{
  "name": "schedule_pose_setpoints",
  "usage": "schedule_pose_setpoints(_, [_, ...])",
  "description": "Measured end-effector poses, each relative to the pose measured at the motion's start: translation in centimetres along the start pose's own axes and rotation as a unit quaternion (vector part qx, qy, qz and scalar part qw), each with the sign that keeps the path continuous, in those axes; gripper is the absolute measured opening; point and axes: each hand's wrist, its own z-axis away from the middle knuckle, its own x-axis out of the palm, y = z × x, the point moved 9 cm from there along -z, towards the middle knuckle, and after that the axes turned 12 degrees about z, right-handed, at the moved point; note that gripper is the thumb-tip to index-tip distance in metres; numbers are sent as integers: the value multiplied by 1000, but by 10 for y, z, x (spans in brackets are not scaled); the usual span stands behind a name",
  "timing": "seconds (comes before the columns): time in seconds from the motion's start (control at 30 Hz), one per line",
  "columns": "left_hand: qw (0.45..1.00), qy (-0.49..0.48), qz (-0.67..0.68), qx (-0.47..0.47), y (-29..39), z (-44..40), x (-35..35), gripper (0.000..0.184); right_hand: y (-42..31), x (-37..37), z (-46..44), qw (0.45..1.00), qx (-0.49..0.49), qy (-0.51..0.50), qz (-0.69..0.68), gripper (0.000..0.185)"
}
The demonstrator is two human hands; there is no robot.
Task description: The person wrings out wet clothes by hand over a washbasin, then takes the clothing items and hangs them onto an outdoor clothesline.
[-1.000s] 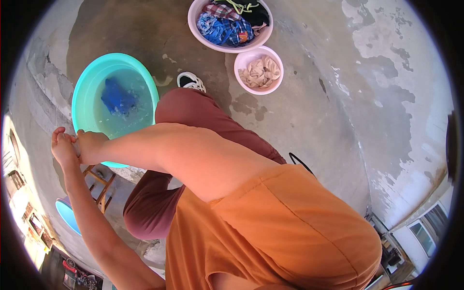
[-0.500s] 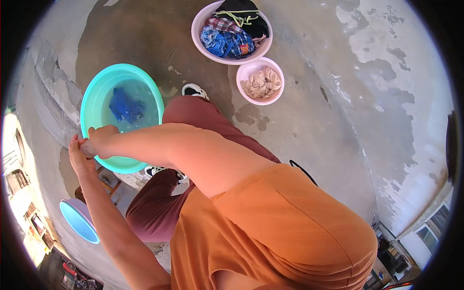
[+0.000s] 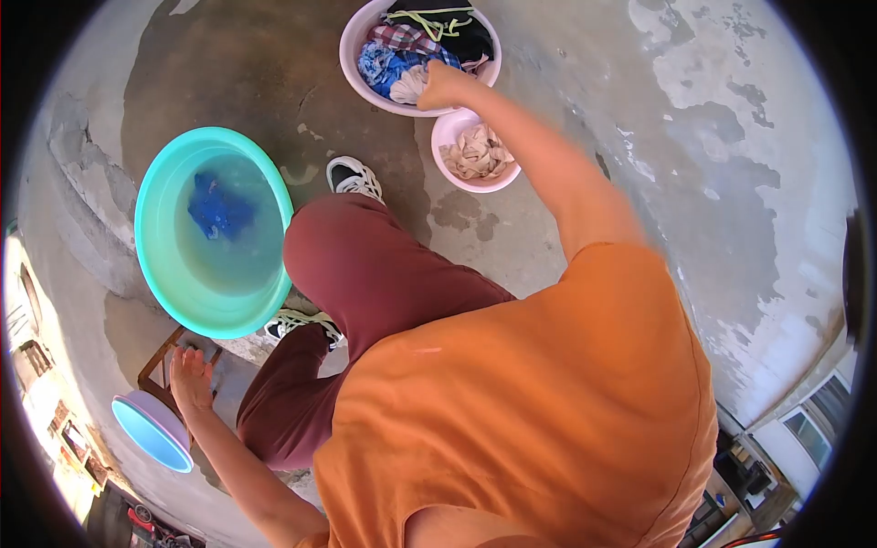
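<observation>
My right hand is over the large pink basin, its fingers closed on a crumpled pale beige cloth. The cloth is against the blue patterned clothes inside; whether it rests on them I cannot tell. Also in that basin are a checked red-and-white cloth and a black garment with yellow-green strings. My left hand is empty, fingers apart, below the turquoise basin and beside a wooden stool. A dark blue cloth lies in the cloudy water of the turquoise basin.
A small pink basin with beige cloth stands beside the large one. A blue-and-lilac basin is at lower left. My shoes are on the concrete floor, which has a wide wet patch.
My hands were together by the turquoise basin's rim, gripping a small pale cloth. They have parted: the right moved up to the large pink basin with beige cloth, the left dropped lower.
</observation>
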Motion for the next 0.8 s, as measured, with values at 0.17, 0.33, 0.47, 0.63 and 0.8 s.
schedule_pose_setpoints(0.17, [998, 7, 53, -20, -9, -14, -5, 53, 96, 37, -19, 983, 147, 88, -60, 70])
schedule_pose_setpoints(0.33, [999, 15, 50, 13, -7, -14, -2, 54, 92, 9, -28, 971, 169, 163, -40, 68])
schedule_pose_setpoints(0.47, [998, 42, 46, 14, -10, -10, -9, 52, 103, 5, -30, 960, 156, 227, -56, 67])
schedule_pose_setpoints(0.63, [998, 52, 36, 22, -4, -6, -15, 47, 122, 47, 18, 957, 64, 260, -112, 62])
schedule_pose_setpoints(0.8, [998, 37, 41, 39, -1, -10, -18, 44, 137, 154, 42, 985, 36, 109, -130, 49])
